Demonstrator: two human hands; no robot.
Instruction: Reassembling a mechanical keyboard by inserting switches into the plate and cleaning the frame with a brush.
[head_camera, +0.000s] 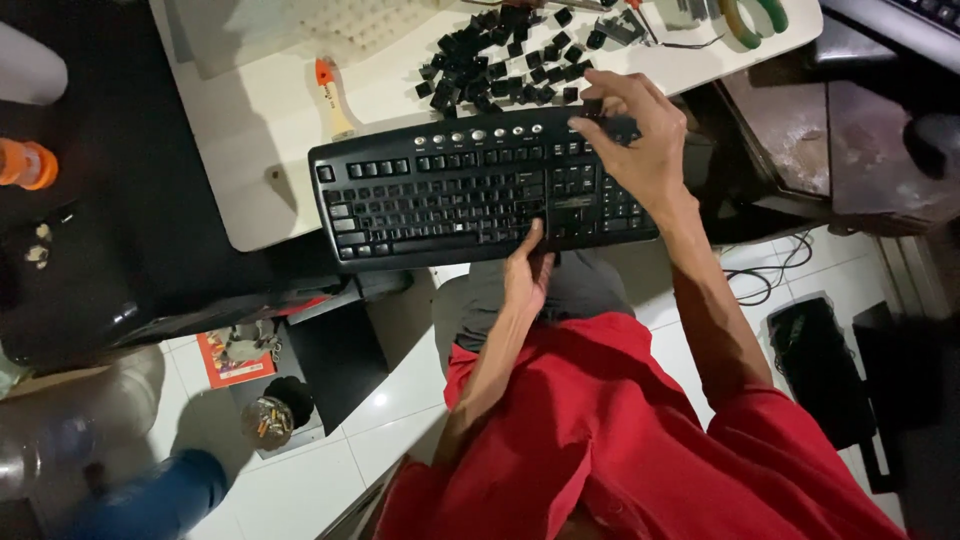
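Keyboard (480, 190) lies long-ways across the tabletop (270, 150) edge; left hand (527, 272) grip clamped on its near rim, right hand (640, 140) pinching its far right corner, loose keycaps (500, 60) just beyond.

Wearing a red shirt (610, 430), loose and creased, filling the lower centre and lower right of the frame. Showing grey shorts (580, 290) just above it, at the frame's centre. Leaving both forearms bare, with no sleeves reaching them. Wearing no gloves, rings or watch on the left hand (527, 275) or the right hand (640, 140).
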